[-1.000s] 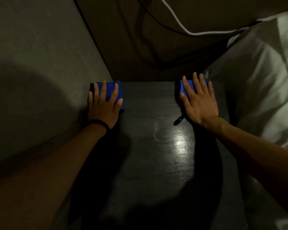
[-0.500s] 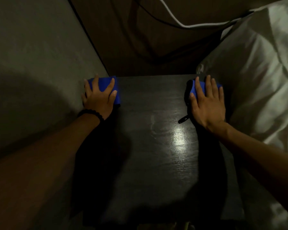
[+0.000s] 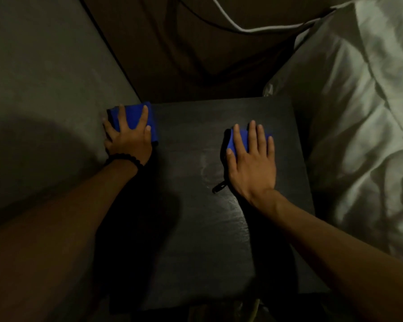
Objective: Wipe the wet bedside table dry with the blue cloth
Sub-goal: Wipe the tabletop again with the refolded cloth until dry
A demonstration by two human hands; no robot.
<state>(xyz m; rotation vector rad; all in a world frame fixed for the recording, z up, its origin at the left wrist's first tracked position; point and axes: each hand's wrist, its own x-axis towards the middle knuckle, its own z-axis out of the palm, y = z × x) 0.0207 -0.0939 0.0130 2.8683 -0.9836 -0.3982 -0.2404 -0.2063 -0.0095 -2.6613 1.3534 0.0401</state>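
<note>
Dark bedside table [image 3: 196, 228], frame centre: left hand [image 3: 128, 138] and right hand [image 3: 251, 163], fingers flat, each pressing a blue cloth [image 3: 133, 117]

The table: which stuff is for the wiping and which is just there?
For the job: table, left cloth, right cloth, left hand, right hand.
Just there: bedding, white cable, wall.

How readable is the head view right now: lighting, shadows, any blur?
Head view: dim overall; the bedding at right is brightest. Both forearms throw heavy shadows over the near half of the bedside table. A faint wet smear shows mid-table. The blue cloth under the right hand looks slightly motion-blurred.
</note>
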